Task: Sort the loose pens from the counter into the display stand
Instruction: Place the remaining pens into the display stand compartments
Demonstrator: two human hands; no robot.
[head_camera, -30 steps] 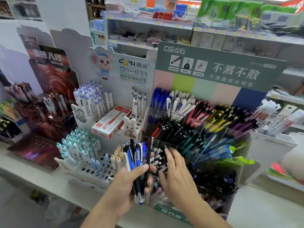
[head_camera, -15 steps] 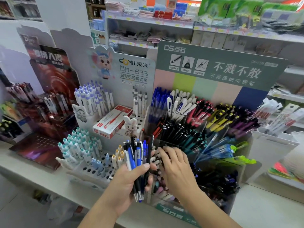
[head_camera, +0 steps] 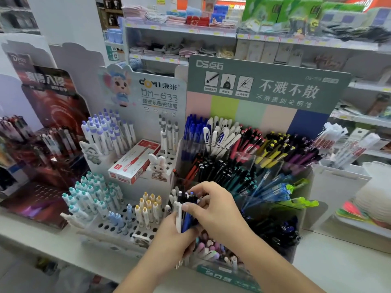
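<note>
Head view: showing sorting in progress, not finished. Left hand (head_camera: 169, 235) gripping a bundle of loose pens (head_camera: 184, 210) upright, just in front of the clear display stand (head_camera: 243, 166), over its lower left compartments. Right hand (head_camera: 215, 210) reaching across the top of the bundle, fingers (head_camera: 195, 190) curling round the pen caps and pinching at one or more; not possible to tell which single pen is being picked. Bundle mixing white, black and blue barrels, several remaining, so judging a good share of the job as outstanding. Counter (head_camera: 338, 267) showing no loose pens in the visible part; the rest hidden behind hands and stands.

Containers, noting contents:
- Back tier of the display stand holding, left to right, blue pens (head_camera: 193, 129), white pens (head_camera: 220, 134), red and black pens, yellow pens (head_camera: 273, 148), purple pens.
- Middle tier holding black pens (head_camera: 213, 168) and teal ones, leaning right.
- Lower right section holding translucent blue pens (head_camera: 268, 193) and green ones.
- Front tier holding pastel-capped pens (head_camera: 209, 248), partly covered by both hands; dark pens to its right.
- White perforated stand (head_camera: 118, 227) to the left carrying capped pens in holes, many holes vacant, plus a red and white box (head_camera: 135, 161) lying on its step.
</note>
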